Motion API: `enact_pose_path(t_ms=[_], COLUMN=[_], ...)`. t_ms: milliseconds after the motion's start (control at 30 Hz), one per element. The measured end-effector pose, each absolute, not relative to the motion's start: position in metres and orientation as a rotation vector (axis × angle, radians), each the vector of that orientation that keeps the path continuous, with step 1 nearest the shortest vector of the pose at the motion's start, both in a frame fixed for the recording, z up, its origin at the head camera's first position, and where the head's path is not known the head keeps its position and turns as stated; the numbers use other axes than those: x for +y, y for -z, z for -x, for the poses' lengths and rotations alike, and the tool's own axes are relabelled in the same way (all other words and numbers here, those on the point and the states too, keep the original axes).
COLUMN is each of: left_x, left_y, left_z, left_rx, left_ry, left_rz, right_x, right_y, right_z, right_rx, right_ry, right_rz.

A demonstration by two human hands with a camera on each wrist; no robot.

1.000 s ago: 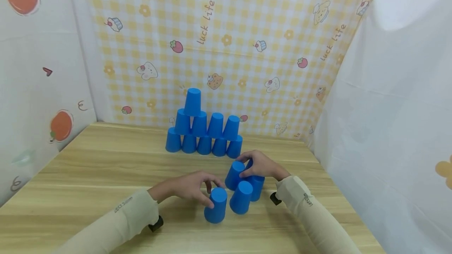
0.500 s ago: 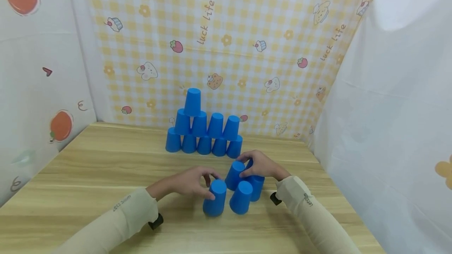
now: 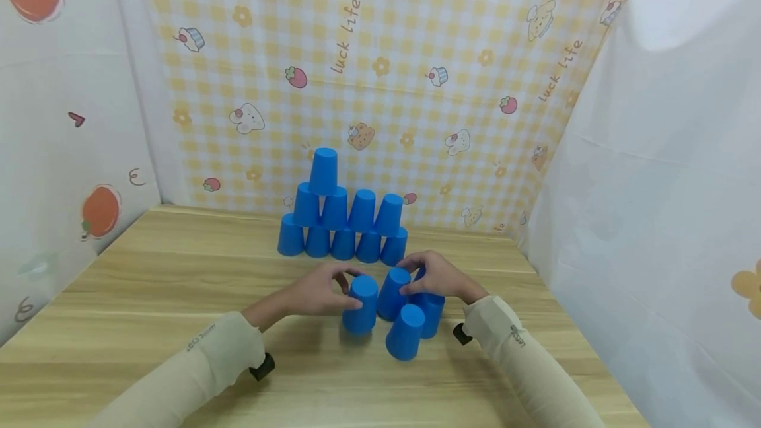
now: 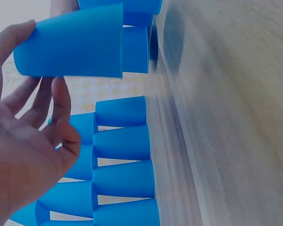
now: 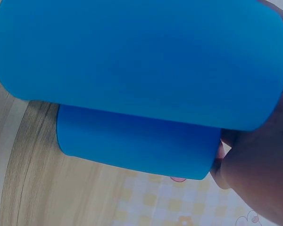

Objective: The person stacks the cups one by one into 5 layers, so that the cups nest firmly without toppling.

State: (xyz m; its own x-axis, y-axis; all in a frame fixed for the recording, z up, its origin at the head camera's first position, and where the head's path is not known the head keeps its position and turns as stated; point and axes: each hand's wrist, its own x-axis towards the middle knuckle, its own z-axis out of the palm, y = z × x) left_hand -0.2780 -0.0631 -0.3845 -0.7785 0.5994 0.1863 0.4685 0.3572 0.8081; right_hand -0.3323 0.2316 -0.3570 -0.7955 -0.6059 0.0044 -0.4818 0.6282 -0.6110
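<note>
My left hand [image 3: 315,290] grips an upside-down blue cup [image 3: 360,306] between thumb and fingers. In the left wrist view this cup [image 4: 70,44] appears raised slightly off the table. My right hand [image 3: 438,276] pinches the top of another upturned blue cup [image 3: 394,294], just right of the left hand's cup. Nearer the front stands a separate blue cup [image 3: 406,333]. Beneath the right hand another blue cup [image 3: 432,316] is partly hidden, with more blue behind the fingers. Two blue cups fill the right wrist view, the closer cup [image 5: 132,56] covering part of the other.
Behind the hands, a stack of upturned blue cups [image 3: 343,245] stands in three tiers, with a single cup [image 3: 324,172] on top. The wooden table [image 3: 196,263] meets a checked, patterned cloth [image 3: 410,111] at the back. White cloths hang at both sides.
My left hand has carried its cup away from me, toward the stack and up beside the right hand's cup. My right hand has stayed nearly still.
</note>
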Motion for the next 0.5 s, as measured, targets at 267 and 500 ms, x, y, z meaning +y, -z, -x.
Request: enact_pose_path(t_ms=[267, 500], left_x=[-0.061, -0.057], left_y=[0.379, 0.37], left_z=[0.279, 0.28], left_rx=[2.561, 2.662], left_ry=[-1.566, -1.717], left_rz=[-0.836, -0.689], right_x=[0.231, 0.233], right_y=[0.357, 0.355], right_z=[0.332, 0.333], right_rx=[2.662, 2.705], right_ry=[0.96, 0.992], right_rz=[0.857, 0.85])
